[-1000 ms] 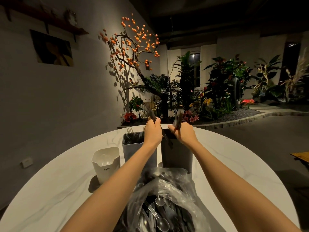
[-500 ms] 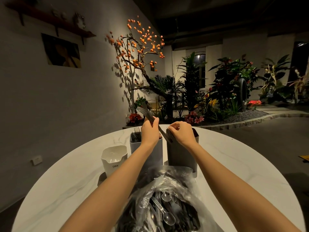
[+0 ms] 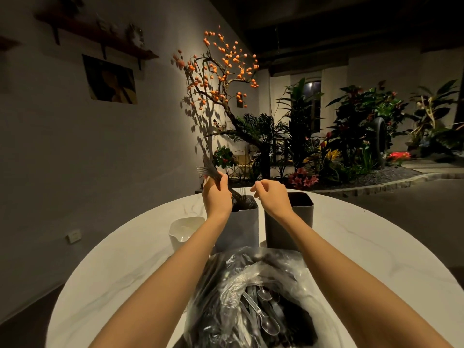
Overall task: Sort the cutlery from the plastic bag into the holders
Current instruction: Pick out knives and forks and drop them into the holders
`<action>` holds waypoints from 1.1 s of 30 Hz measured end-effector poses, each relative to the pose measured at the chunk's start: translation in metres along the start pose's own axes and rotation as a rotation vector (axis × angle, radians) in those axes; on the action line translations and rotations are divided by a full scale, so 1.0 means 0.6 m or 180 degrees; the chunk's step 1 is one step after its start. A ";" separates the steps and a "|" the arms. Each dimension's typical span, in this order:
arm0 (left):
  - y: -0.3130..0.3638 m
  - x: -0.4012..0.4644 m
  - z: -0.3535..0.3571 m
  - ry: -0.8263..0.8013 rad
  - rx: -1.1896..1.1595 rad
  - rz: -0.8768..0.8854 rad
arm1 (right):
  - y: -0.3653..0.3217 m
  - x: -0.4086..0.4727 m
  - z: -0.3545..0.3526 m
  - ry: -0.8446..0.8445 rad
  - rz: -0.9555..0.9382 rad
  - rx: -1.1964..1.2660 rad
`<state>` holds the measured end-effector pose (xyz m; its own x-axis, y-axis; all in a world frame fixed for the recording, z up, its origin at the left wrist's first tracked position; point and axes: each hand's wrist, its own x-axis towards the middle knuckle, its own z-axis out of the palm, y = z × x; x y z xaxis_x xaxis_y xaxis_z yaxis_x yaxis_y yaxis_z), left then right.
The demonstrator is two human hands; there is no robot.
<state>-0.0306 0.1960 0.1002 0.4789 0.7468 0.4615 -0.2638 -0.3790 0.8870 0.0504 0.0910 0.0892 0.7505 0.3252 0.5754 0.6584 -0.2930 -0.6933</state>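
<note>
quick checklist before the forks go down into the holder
1. Left hand grips the forks: ok.
2. Forks are over the grey holder: ok; their lower ends reach its mouth, tines point up.
3. Room left in the grey holder: cannot tell; dark forks already stand inside.
4. Right hand holds nothing: ok; fingers loosely curled above the dark holder.
5. Holders stand upright on the table: ok.
6. Plastic bag open for the next pick: ok; spoons show inside.

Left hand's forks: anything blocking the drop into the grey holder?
Nothing visible blocks it. The left hand holds the dark plastic forks over the light grey square holder, whose open top already holds forks; right hand is beside it.
</note>
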 end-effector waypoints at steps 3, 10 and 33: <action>-0.013 0.004 0.001 -0.0290 0.0291 -0.0122 | 0.003 0.000 0.005 -0.0029 0.0023 0.0018; -0.023 0.000 0.009 -0.0815 0.1597 -0.0179 | 0.018 0.006 0.009 -0.0080 0.0069 -0.0079; -0.040 0.018 0.016 -0.0755 0.2623 0.0600 | 0.035 0.019 0.023 -0.0146 0.0152 -0.0138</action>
<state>-0.0110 0.2084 0.0839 0.6739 0.5333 0.5113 0.2886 -0.8271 0.4823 0.0721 0.1009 0.0752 0.7784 0.3504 0.5209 0.6244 -0.3475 -0.6995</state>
